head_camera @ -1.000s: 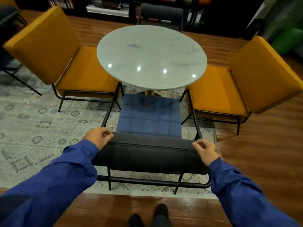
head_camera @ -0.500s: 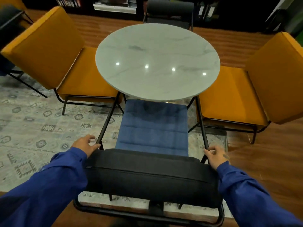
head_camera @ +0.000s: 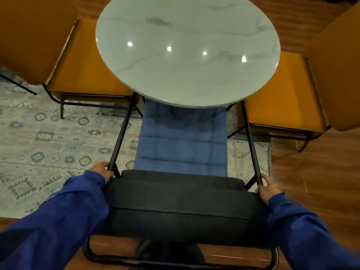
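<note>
Left hand, right hand grip black metal frame of blue-seated chair, fingers curled; seat front under round marble table.

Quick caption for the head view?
Left hand and right hand grip the blue chair, seat partly under the marble table.

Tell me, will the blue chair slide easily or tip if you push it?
Probably stiff: the blue chair has a black metal frame. It may drag, since the patterned rug lies under its front. Tipping seems unlikely with the left hand and right hand holding both sides.
</note>
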Motion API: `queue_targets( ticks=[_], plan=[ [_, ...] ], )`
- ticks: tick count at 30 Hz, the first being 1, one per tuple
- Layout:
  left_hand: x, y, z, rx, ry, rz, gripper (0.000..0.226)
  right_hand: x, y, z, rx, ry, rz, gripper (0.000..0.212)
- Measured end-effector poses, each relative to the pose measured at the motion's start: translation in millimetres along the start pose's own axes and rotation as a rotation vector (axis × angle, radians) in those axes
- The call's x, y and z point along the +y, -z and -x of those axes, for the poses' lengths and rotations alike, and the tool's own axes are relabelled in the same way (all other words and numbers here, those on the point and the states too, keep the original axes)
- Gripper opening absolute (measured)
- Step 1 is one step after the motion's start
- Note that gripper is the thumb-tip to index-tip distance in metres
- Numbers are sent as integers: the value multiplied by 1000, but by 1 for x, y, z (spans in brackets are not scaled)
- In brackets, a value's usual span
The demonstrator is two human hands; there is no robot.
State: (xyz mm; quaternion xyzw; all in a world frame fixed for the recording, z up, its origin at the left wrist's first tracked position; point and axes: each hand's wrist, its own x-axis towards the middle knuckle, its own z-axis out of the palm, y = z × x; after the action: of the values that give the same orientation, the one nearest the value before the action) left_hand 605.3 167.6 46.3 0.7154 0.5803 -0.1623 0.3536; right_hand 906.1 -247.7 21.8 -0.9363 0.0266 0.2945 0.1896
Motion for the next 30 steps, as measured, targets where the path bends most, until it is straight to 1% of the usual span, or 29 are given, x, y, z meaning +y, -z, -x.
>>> queue_targets(
  ticks=[2, 4, 7, 14, 17, 20, 21, 24, 27, 30],
  plan=[
    [0, 1, -3, -6, 1, -16, 39, -1, -2, 0, 4, -22, 17, 56],
    [-2, 0, -4, -4, -17, -40, 38, 0, -4, -1, -1, -42, 14, 59],
    [-8, 1, -4, -10, -38, -94, 39, 3, -6, 1, 14, -74, 13, 63],
    [-18, 7, -5, -37, -4, -184, 45, 13, -21, 12, 6, -106, -71, 63],
    [-14, 10, -7, -51, -18, -202, 53, 12, -26, 7, 16, -124, -109, 59],
    [-15, 11, -14, -58, -31, -136, 59, 9, -31, 2, 18, -124, -160, 54],
    [-14, 10, -15, -58, -18, -67, 55, 9, -32, 0, 14, -120, -170, 53],
    [-12, 4, -15, -34, 58, 260, 39, 9, -33, -4, 23, -116, -181, 52],
    [-15, -3, -14, 18, 84, 328, 34, 7, -33, -2, 22, -104, -193, 52],
    [-17, -4, -11, 27, 80, 320, 34, 6, -30, 2, 13, -76, -162, 52]
  ],
)
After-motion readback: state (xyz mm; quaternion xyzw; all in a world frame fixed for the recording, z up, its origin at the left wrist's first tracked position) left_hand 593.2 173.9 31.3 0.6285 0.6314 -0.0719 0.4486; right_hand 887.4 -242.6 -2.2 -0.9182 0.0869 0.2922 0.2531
